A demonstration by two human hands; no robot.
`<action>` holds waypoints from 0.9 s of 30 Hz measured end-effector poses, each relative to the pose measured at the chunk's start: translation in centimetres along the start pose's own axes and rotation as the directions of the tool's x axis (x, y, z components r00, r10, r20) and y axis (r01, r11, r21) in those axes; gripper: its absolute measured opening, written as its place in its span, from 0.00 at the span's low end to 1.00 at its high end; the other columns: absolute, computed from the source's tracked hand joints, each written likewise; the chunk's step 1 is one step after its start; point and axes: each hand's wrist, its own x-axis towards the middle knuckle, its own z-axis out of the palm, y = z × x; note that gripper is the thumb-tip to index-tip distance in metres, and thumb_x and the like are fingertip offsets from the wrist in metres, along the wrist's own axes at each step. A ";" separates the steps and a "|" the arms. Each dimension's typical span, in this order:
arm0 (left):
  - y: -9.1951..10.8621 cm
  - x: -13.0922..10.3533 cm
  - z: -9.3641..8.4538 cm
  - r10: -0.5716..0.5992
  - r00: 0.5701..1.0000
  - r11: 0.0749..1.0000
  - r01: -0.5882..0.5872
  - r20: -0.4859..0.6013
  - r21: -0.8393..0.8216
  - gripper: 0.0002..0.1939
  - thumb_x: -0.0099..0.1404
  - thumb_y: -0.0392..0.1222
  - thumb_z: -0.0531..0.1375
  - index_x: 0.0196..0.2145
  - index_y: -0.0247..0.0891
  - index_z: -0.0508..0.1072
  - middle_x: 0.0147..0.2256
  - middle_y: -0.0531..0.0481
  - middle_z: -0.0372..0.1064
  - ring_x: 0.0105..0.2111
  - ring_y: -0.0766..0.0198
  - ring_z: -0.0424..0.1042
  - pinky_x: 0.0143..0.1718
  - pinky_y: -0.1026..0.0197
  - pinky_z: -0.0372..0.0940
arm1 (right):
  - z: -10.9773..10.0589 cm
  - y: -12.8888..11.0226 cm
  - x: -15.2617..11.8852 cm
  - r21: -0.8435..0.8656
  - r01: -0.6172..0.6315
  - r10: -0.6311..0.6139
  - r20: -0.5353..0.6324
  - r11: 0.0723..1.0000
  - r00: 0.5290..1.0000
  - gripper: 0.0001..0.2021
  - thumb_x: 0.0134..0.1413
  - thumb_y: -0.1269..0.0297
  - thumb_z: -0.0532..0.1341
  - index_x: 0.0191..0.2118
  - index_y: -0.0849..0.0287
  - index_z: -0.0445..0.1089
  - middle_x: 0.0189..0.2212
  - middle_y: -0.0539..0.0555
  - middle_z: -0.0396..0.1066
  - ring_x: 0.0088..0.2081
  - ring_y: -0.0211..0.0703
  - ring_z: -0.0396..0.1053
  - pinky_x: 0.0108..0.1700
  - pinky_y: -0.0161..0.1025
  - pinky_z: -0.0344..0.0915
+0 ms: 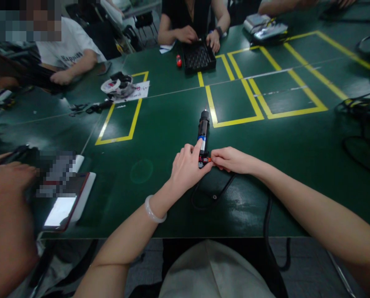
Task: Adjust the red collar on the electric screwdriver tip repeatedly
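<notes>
A black cylindrical tool point(204, 123) with a blue and silver band lies on the green table, its narrow metal tip pointing away from me. My left hand point(189, 163) grips its near end, the index finger along the band and the thumb below. My right hand point(230, 159) is closed in a pinch at a small red and orange part point(207, 159) at that near end, right beside my left thumb. My fingers hide much of this part. A thin black cable point(225, 190) loops on the table just below my hands.
Yellow tape rectangles point(239, 124) mark the table. Across from me a person's hands are at a black tray point(199, 58) beside a small red object point(179, 61). Phones or tablets point(84, 194) lie at left near another person's arm. Black cables point(363, 111) lie at right.
</notes>
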 end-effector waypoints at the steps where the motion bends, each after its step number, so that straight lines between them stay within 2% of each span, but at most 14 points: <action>1: -0.1 0.0 -0.1 0.002 1.000 1.000 -0.002 -0.004 0.007 0.41 0.68 0.60 0.56 0.70 0.36 0.51 0.48 0.40 0.63 0.46 0.51 0.67 0.45 0.53 0.63 | 0.0 0.1 0.0 0.009 -0.009 0.010 -0.017 1.000 1.000 0.09 0.61 0.67 0.53 0.28 0.58 0.62 0.20 0.46 0.65 0.19 0.32 0.62 0.25 0.32 0.56; 7: -1.9 -0.8 -1.0 0.013 1.000 0.998 -0.013 0.003 0.059 0.40 0.66 0.57 0.58 0.69 0.39 0.54 0.48 0.40 0.64 0.45 0.51 0.67 0.46 0.52 0.62 | -0.1 0.7 0.0 0.048 0.001 0.005 -0.128 0.999 0.992 0.11 0.62 0.61 0.53 0.29 0.58 0.65 0.20 0.46 0.64 0.18 0.33 0.61 0.23 0.32 0.56; 13: -6.2 -2.3 -1.9 -0.097 0.995 0.987 0.092 0.030 0.133 0.39 0.68 0.58 0.55 0.70 0.39 0.53 0.48 0.38 0.64 0.45 0.49 0.68 0.45 0.51 0.63 | -0.3 1.3 0.3 0.003 0.052 -0.050 -0.257 0.999 0.965 0.13 0.63 0.58 0.54 0.30 0.58 0.65 0.19 0.47 0.65 0.20 0.34 0.62 0.27 0.34 0.57; 17: -10.4 -3.1 -2.7 -0.219 0.974 0.961 0.206 0.052 0.183 0.40 0.69 0.61 0.51 0.71 0.38 0.50 0.50 0.35 0.63 0.47 0.45 0.68 0.45 0.49 0.65 | -0.4 1.5 0.4 0.018 0.044 -0.036 -0.301 0.999 0.953 0.13 0.63 0.58 0.54 0.30 0.58 0.65 0.20 0.48 0.65 0.21 0.36 0.63 0.29 0.35 0.58; 21: -15.8 -3.5 -3.3 -0.345 0.936 0.922 0.324 0.069 0.213 0.42 0.68 0.65 0.49 0.72 0.39 0.48 0.51 0.33 0.62 0.49 0.40 0.68 0.46 0.45 0.65 | -0.3 1.5 0.4 0.032 0.040 -0.029 -0.287 0.999 0.957 0.13 0.62 0.57 0.54 0.30 0.59 0.65 0.20 0.48 0.65 0.21 0.36 0.63 0.28 0.35 0.58; 27: -23.7 -3.6 -4.2 -0.490 0.869 0.855 0.462 0.071 0.236 0.42 0.68 0.68 0.47 0.70 0.41 0.50 0.53 0.31 0.60 0.52 0.37 0.64 0.46 0.44 0.64 | -0.2 1.6 0.5 0.041 0.036 -0.023 -0.282 0.999 0.959 0.12 0.62 0.57 0.55 0.30 0.59 0.66 0.21 0.48 0.65 0.22 0.36 0.64 0.28 0.34 0.59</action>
